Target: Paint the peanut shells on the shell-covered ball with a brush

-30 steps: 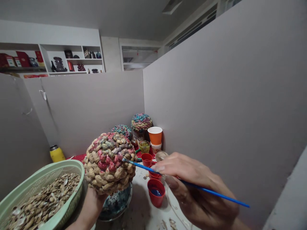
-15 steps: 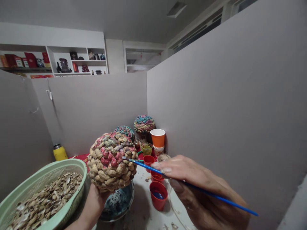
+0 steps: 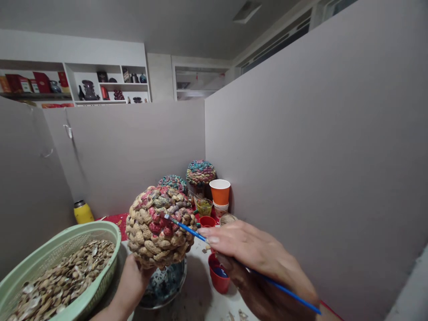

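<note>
A ball covered in peanut shells [image 3: 157, 236], partly painted pink and red, is held up by my left hand [image 3: 133, 278], which grips it from below; the fingers are mostly hidden behind it. My right hand [image 3: 264, 263] pinches a blue paintbrush [image 3: 189, 230], and the bristles touch the red patch on the ball's front. Below the brush stands a red cup [image 3: 218, 281] with dark blue paint. Under the ball sits a metal bowl [image 3: 167, 285] stained dark teal.
At the left is a green basket [image 3: 112, 249] of peanut shells, with a yellow bottle [image 3: 83, 213] behind it. Two painted peanut balls [image 3: 201, 172], orange paper cups [image 3: 220, 194] and a greenish plastic cup [image 3: 203, 207] stand at the back. Grey partitions [image 3: 301, 147] surround the table.
My right hand and the brush have moved left, with the bristles now further in on the red patch. The ball has shifted slightly right in my left hand.
</note>
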Tool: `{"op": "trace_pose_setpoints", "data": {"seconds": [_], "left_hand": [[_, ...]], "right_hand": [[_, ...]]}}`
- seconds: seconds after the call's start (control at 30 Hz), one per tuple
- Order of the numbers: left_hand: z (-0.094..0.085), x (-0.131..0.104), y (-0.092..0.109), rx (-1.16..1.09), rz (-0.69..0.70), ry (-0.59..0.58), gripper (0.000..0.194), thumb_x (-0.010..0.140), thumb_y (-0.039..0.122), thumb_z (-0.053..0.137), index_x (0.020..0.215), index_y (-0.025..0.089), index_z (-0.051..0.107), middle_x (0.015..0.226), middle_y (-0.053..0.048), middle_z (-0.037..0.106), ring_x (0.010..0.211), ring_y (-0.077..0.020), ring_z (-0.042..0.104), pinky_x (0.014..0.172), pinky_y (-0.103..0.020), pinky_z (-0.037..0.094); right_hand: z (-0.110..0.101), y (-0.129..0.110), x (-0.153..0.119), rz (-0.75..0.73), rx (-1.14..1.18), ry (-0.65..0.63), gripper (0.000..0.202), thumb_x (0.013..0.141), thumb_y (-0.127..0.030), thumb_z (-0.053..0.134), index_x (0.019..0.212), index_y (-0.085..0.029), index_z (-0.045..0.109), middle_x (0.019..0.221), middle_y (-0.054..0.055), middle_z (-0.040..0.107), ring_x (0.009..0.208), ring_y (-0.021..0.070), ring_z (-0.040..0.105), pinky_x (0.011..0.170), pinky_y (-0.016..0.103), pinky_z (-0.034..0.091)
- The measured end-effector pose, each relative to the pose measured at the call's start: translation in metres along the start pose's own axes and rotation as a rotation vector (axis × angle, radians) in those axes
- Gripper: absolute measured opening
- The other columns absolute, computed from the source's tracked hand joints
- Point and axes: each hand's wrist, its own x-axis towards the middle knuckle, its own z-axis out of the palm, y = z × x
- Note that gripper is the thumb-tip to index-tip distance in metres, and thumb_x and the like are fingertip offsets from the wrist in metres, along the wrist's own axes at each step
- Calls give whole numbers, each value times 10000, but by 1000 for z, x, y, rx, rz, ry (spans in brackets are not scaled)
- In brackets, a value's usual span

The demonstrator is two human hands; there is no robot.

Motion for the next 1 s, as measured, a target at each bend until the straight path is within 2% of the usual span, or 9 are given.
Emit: {"op": "trace_pose_setpoints", "data": {"seconds": [0.1, 0.2, 0.33, 0.43, 0.53, 0.63, 0.73, 0.83, 1.0], "left_hand": [[0, 0, 2, -3, -17, -44, 346, 716, 562, 785, 799, 232, 846, 840, -106, 866, 871, -378, 797, 858, -458, 647], [0, 0, 2, -7, -31, -41, 362, 739, 558, 778, 847, 219, 846, 885, -112, 869, 888, -377, 792, 880, -469, 637], [0, 1, -2, -17, -39, -37, 392, 698, 571, 804, 830, 203, 838, 853, -115, 865, 830, -366, 787, 809, -453, 653], [1, 0, -5, -27, -44, -40, 389, 696, 573, 802, 819, 204, 830, 835, -111, 862, 811, -354, 789, 790, -440, 657], [3, -1, -8, -24, -55, -32, 370, 701, 555, 806, 799, 199, 820, 830, -121, 861, 813, -364, 795, 757, -431, 658], [3, 0, -10, -12, -63, -21, 357, 675, 531, 831, 788, 192, 813, 855, -133, 861, 859, -388, 795, 805, -452, 648], [1, 1, -9, -6, -70, -15, 364, 677, 538, 824, 797, 194, 809, 879, -134, 863, 895, -394, 788, 855, -468, 634], [0, 1, -4, -15, -77, -25, 363, 688, 542, 812, 786, 192, 806, 852, -124, 862, 828, -369, 789, 823, -446, 642], [1, 0, -4, -31, -87, -23, 360, 673, 540, 819, 757, 189, 804, 832, -119, 860, 800, -357, 784, 801, -434, 649]], "right_hand": [[-3, -1, 2, -19, -11, -25, 326, 906, -6, 560, 1185, -141, 662, 1061, 145, 827, 975, 219, 811, 864, 315, 665], [-8, -7, 4, 21, -27, -75, 305, 915, -44, 589, 1172, -175, 688, 1019, 110, 838, 921, 223, 822, 848, 302, 669], [-14, -14, 3, 32, -8, -93, 295, 957, -89, 590, 1208, -202, 698, 1010, 95, 840, 895, 225, 825, 833, 297, 671], [-13, -14, -1, 29, -9, -73, 285, 989, -97, 559, 1233, -183, 680, 1053, 110, 833, 959, 224, 815, 851, 307, 668], [-10, -11, -6, -12, -43, -77, 288, 981, -46, 545, 1234, -129, 656, 1116, 138, 817, 1078, 211, 783, 911, 298, 648], [-8, -7, -6, -56, -66, -127, 316, 945, 7, 546, 1227, -100, 640, 1157, 164, 802, 1137, 212, 760, 931, 311, 642], [-6, -5, -4, -78, -58, -156, 339, 907, 38, 563, 1215, -84, 636, 1144, 177, 802, 1098, 216, 773, 886, 317, 655], [-7, -7, -3, -69, -49, -160, 304, 912, 23, 574, 1190, -81, 643, 1122, 183, 803, 1036, 224, 786, 843, 329, 662], [-13, -11, -6, -43, -82, -175, 296, 959, -13, 552, 1219, -124, 640, 1126, 147, 810, 1029, 210, 787, 890, 317, 651]]}}
